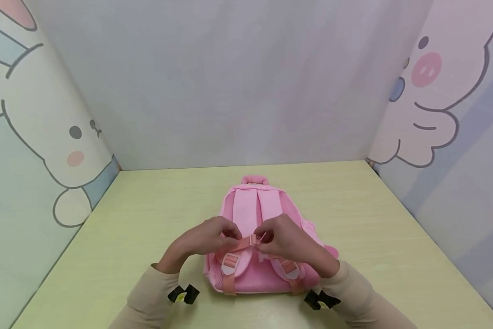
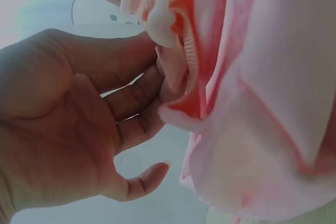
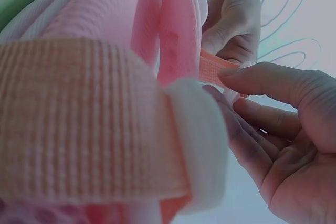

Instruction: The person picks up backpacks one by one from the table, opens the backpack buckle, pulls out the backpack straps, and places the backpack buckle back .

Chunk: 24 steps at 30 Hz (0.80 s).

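A pink backpack lies on the table with its shoulder straps facing up. Across those straps runs an orange webbing strap with a small pale buckle. My left hand pinches the webbing left of the buckle between thumb and fingers. On the other side, my right hand pinches the strap at the buckle's right end. In the left wrist view, webbing and a white plastic adjuster partly cover the left fingertips. The right thumb and fingers close on the buckle end in the right wrist view.
The light green table surrounds the backpack. A plain pale wall stands behind it, with cartoon-printed panels at left and right. White strap adjusters sit low on the bag, and a carry handle tops it.
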Each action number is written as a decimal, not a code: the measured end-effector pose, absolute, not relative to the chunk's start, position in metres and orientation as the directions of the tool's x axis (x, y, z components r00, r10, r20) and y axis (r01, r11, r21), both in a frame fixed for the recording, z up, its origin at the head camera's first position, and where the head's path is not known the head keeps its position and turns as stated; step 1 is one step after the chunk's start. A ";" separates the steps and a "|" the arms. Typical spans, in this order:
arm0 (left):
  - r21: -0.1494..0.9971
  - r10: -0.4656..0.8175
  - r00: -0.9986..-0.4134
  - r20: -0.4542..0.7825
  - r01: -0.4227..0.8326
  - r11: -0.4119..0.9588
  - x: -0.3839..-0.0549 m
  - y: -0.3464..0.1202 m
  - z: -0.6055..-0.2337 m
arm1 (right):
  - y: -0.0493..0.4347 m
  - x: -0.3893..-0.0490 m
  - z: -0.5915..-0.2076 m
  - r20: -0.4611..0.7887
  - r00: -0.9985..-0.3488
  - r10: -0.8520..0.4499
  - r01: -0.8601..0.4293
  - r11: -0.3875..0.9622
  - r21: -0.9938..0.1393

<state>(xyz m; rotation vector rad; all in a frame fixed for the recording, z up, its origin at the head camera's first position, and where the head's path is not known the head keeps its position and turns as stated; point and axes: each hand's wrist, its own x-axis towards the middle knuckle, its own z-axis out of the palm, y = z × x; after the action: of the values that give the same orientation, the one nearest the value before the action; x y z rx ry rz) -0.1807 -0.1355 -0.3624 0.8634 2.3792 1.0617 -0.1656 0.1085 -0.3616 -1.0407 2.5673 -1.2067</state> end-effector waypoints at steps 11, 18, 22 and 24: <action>0.822 0.689 -0.724 -0.038 0.370 0.434 -0.182 -0.128 -0.366 | 0.110 -0.167 -0.360 0.165 -0.755 -0.635 -0.519 0.424 -0.742; 0.826 0.700 -0.711 -0.061 0.358 0.436 -0.185 -0.132 -0.367 | 0.112 -0.169 -0.359 0.154 -0.759 -0.633 -0.506 0.425 -0.751; 0.835 0.717 -0.694 -0.058 0.360 0.416 -0.185 -0.132 -0.369 | 0.113 -0.169 -0.356 0.147 -0.762 -0.630 -0.502 0.433 -0.749; 0.844 0.718 -0.695 -0.039 0.362 0.396 -0.185 -0.129 -0.369 | 0.114 -0.169 -0.354 0.142 -0.766 -0.627 -0.497 0.438 -0.749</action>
<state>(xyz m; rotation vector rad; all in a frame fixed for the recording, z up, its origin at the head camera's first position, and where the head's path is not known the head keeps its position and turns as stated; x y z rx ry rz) -0.1848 -0.1290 -0.3694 0.9296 2.2605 1.2187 -0.1686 0.1139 -0.3540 -0.9965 2.5264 -1.2351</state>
